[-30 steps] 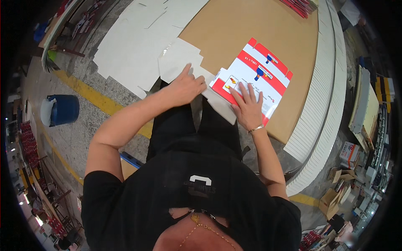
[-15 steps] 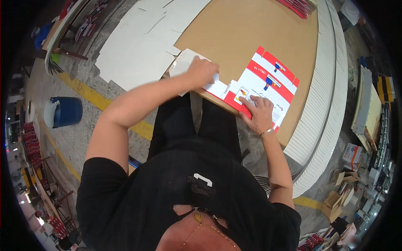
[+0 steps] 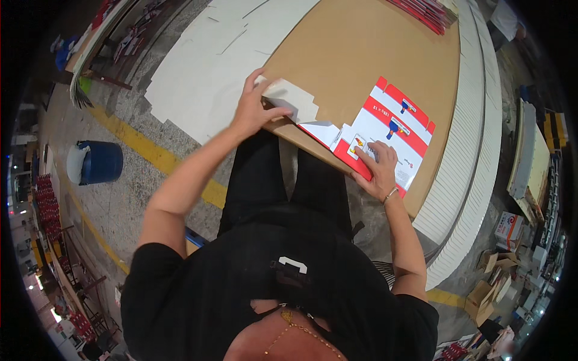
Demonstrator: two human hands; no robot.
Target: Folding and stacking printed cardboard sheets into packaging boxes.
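Note:
A red and white printed carton blank (image 3: pixel 394 120) lies on the brown board surface in front of me. Its plain whitish end panel (image 3: pixel 295 99) is bent up at the left end and leans over the blank. My left hand (image 3: pixel 250 109) has that panel's outer edge between thumb and fingers. On the blank's near red part, my right hand (image 3: pixel 380 168) rests palm down with fingers apart, pressing on the surface. Part of the blank is hidden under this hand.
White card sheets (image 3: pixel 205 66) lie left of the brown board (image 3: pixel 337 48). Red folded pieces (image 3: pixel 421 13) are stacked at its far end. Pale layered sheets (image 3: pixel 475 138) curve along the right. A blue bin (image 3: pixel 101 161) stands on the floor at left.
My left hand has gone from a closed fist on the end panel to its outer edge, and the panel is now raised and bent inward. The right hand stays on the blank.

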